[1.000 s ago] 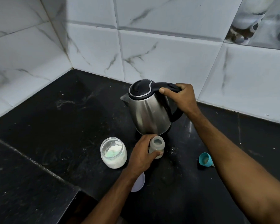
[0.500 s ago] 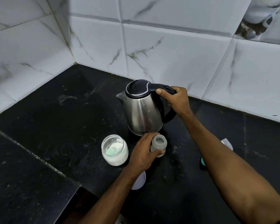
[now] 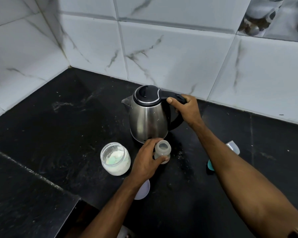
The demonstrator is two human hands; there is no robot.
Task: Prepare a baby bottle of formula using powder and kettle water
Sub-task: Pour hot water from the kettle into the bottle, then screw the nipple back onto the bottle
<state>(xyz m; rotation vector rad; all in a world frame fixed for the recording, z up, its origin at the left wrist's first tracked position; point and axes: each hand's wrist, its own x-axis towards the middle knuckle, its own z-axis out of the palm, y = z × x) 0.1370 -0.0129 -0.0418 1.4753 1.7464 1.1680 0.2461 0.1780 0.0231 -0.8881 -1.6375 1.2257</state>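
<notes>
A steel kettle with a black lid stands upright on the black counter, spout to the left. My right hand grips its black handle. Just in front of the kettle stands a small open baby bottle, uncapped, held around its side by my left hand. Left of the bottle is an open glass jar of white powder with a pale green scoop inside.
A white lid lies partly under my left forearm. A teal bottle ring and a clear cap peek out behind my right forearm. Tiled walls close the corner at back and left. A counter step drops at the lower left.
The kettle has come down from a slight lift and leftward tilt to stand upright behind the bottle. My left hand stays on the bottle. The camera view has shifted a little.
</notes>
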